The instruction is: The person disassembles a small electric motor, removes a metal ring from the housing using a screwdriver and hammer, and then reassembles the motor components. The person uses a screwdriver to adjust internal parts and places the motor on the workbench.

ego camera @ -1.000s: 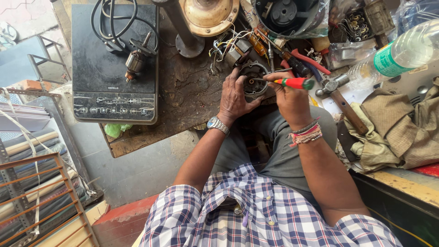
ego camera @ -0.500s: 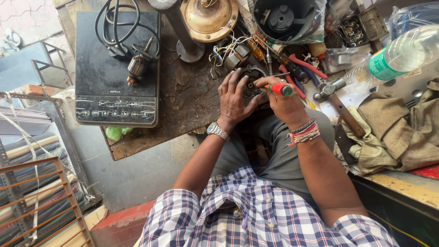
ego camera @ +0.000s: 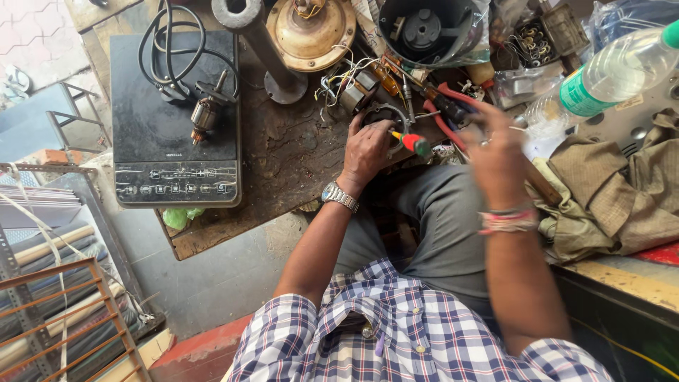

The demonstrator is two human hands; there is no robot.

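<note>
My left hand (ego camera: pixel 368 152) lies over a round metal motor part (ego camera: pixel 385 113) on the worn wooden bench (ego camera: pixel 283 163) and grips it. A screwdriver with a red and green handle (ego camera: pixel 414 143) pokes out from under its fingers. My right hand (ego camera: pixel 495 148) is blurred, just right of the screwdriver, with fingers apart and nothing in it. It hovers beside red-handled pliers (ego camera: pixel 442 106). A watch sits on my left wrist and bands on my right.
A black induction cooktop (ego camera: pixel 177 155) at the left carries a motor armature (ego camera: pixel 205 113) and a coiled cable (ego camera: pixel 170 49). Behind are a brass housing (ego camera: pixel 311 28), a black jar base (ego camera: pixel 424 28) and loose wires. A plastic bottle (ego camera: pixel 601 78) and a khaki cloth (ego camera: pixel 615 191) lie right.
My right hand has let go of the screwdriver and swung right, away from the part. The screwdriver now stays at my left hand, which has kept its place on the round part.
</note>
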